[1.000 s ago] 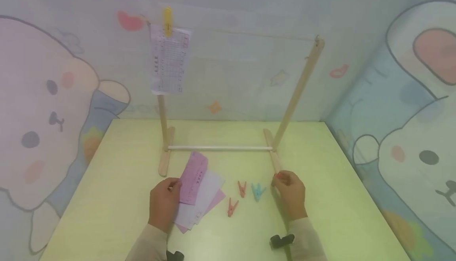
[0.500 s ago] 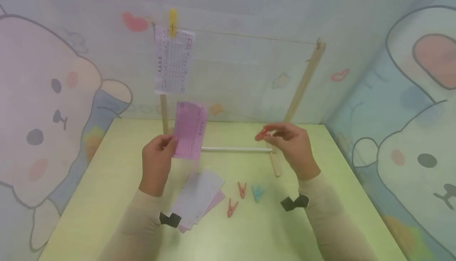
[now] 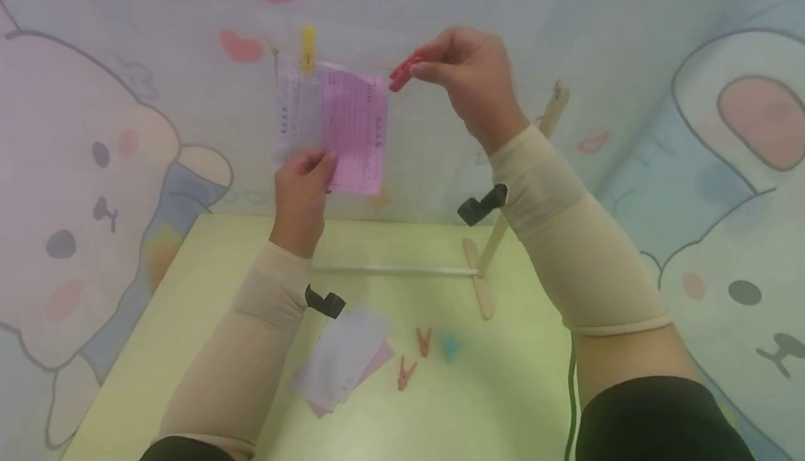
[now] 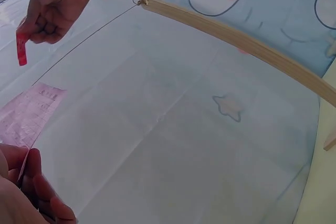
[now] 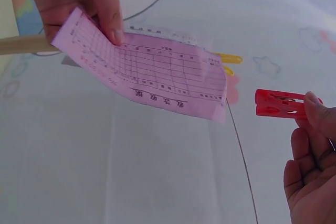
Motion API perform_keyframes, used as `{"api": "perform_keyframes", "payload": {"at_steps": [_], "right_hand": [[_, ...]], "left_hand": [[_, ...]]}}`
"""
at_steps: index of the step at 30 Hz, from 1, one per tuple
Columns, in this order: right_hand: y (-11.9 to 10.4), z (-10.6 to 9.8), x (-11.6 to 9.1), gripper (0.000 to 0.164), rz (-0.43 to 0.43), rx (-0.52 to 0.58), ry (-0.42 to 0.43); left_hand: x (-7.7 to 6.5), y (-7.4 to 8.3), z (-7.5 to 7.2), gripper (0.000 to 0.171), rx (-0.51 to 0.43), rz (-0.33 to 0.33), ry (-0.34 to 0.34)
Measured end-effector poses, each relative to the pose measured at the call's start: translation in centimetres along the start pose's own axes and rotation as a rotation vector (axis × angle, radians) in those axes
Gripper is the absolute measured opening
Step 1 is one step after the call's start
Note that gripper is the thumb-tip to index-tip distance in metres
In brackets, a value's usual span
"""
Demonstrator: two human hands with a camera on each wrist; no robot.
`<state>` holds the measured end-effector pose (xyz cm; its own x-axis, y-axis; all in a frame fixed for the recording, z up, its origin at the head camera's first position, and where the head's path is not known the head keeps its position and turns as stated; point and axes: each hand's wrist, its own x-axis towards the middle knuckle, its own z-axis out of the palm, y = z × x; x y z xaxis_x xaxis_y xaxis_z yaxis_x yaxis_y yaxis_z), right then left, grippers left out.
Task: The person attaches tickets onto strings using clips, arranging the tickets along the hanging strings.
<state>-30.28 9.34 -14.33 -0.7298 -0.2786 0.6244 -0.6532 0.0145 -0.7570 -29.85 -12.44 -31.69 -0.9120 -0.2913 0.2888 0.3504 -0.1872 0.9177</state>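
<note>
My left hand [image 3: 303, 199] pinches a pink printed form [image 3: 357, 133] by its lower left edge, holding it upright beside the string [image 4: 86, 45]. Just behind and left of it hangs a white form [image 3: 298, 115], fixed to the string by a yellow clothespin [image 3: 308, 50]. Up to the right, my right hand [image 3: 472, 73] pinches a red clothespin [image 3: 405, 71] between thumb and fingers. In the right wrist view the red clothespin [image 5: 282, 103] points toward the top edge of the pink form [image 5: 157, 74], apart from it.
On the table [image 3: 503, 391] lie a stack of white and pink forms [image 3: 349, 353], two pink clothespins [image 3: 424, 342] and a blurred blue clothespin [image 3: 451, 346]. The stand's wooden post [image 3: 555, 112] rises at the right, with a white rod [image 3: 396, 270] across its base.
My left hand has lifted the pink form from the stack up to string height. My right hand has raised the red clothespin from the table, moving up and left toward the form.
</note>
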Motion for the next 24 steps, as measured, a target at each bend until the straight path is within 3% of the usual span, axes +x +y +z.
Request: {"api": "perform_keyframes", "payload": {"at_steps": [5,10,13,17,24], "right_hand": [[-0.8,1.5,3.6,0.008,0.089,-0.088,-0.018],[-0.2,2.4,5.6,0.005,0.173,-0.242,-0.049],[0.3,2.4,6.3,0.005,0.216,-0.305,-0.041],[0.8,2.0,7.2,0.004,0.277,-0.311,-0.052],[1.3,1.0,7.4,0.017,0.359,-0.353,-0.194]], "left_hand": [[0.4,0.5,0.8,0.026,-0.026,-0.020,0.002],[0.6,0.6,1.2,0.022,-0.048,-0.023,0.028],[0.8,0.6,1.6,0.021,-0.048,-0.023,0.026],[0.9,0.7,2.1,0.023,-0.028,-0.039,0.024],[1.0,0.5,2.7,0.021,-0.011,-0.044,0.019]]}}
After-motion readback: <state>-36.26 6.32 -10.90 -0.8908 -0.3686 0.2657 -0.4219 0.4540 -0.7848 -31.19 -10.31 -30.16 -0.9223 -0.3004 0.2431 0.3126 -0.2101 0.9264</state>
